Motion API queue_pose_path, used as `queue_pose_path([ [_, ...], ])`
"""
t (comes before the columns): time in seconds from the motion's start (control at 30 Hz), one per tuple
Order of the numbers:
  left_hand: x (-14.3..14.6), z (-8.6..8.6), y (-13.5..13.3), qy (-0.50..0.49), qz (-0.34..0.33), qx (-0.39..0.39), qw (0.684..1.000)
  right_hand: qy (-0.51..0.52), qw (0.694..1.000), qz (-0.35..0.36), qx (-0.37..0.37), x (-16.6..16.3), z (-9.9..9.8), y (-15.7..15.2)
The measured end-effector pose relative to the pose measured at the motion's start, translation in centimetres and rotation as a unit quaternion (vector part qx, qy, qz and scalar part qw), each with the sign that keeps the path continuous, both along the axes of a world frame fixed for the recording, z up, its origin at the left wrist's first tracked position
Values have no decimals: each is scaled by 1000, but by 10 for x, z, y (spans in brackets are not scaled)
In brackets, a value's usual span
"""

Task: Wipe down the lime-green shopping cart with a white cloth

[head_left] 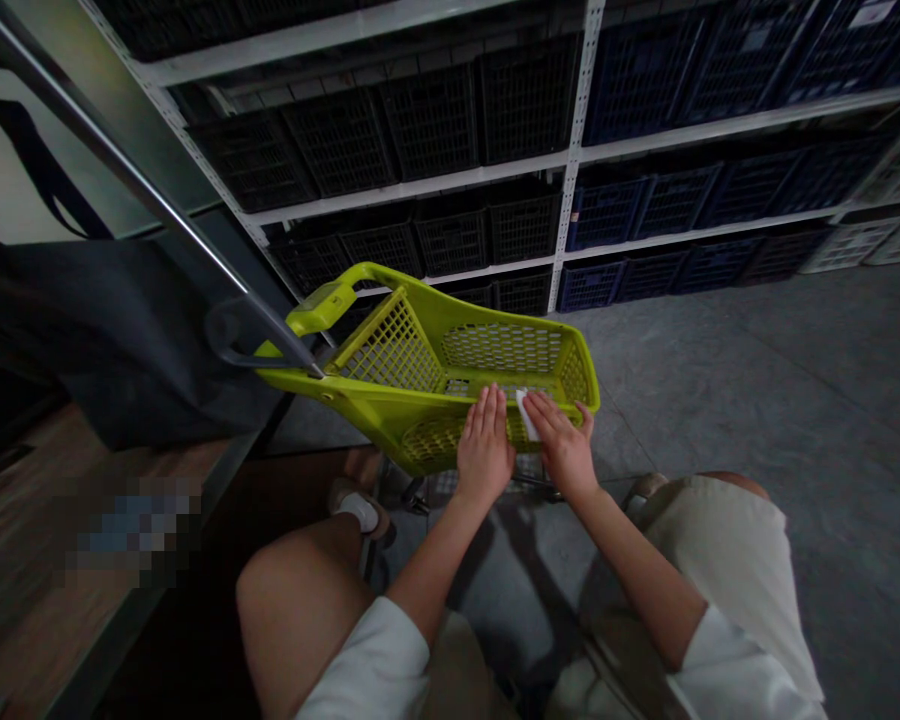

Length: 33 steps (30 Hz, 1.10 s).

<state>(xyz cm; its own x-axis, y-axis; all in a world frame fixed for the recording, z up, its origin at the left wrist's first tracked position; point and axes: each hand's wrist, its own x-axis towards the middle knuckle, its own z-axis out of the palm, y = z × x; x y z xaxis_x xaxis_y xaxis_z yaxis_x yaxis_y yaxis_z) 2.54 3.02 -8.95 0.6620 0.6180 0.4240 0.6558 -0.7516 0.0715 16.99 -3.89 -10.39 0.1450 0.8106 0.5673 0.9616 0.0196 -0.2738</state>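
While the left hand (486,448) lies flat on the green cart (429,315), seemingly empty from where I stand, the right hand (564,445) holds a white wipe (526,415) under straight fingers, lengthwise across the near rim (435,397)

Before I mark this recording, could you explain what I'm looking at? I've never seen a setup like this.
There is no machine here: a head-worn camera looks down at the wearer's own two bare hands. In front is a green shopping cart on a grey floor. The left hand lies with fingers extended on its near side. The right hand, also there, has a white piece under its fingers; cloth or paper, I can't tell. Behind stand shelves of plastic crates.
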Motion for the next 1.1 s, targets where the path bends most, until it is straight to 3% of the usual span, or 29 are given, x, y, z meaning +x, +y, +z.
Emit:
queue_pose_path([
  [0.23,1,2,-1,6,0,0,1000,5,996,-81,26,62,-30,-37],
  [0.37,1,2,-2,3,-4,-3,1000,29,993,-107,49,71,-44,-42],
  [0.5,2,2,-3,-19,-11,-12,1000,41,991,-112,57,44,-33,-27],
  [0.7,1,-4,1,-35,-16,-12,999,58,997,-35,33,-23,-1,13],
  [0.8,1,-6,2,-23,-7,-1,1000,59,998,-14,21,-36,4,22],
  [0.97,-1,0,0,-20,-5,-10,1000,14,1000,8,13,-7,-1,5],
  [1.1,-1,2,0,-24,-10,-13,1000,-7,999,-41,30,37,-16,-22],
])
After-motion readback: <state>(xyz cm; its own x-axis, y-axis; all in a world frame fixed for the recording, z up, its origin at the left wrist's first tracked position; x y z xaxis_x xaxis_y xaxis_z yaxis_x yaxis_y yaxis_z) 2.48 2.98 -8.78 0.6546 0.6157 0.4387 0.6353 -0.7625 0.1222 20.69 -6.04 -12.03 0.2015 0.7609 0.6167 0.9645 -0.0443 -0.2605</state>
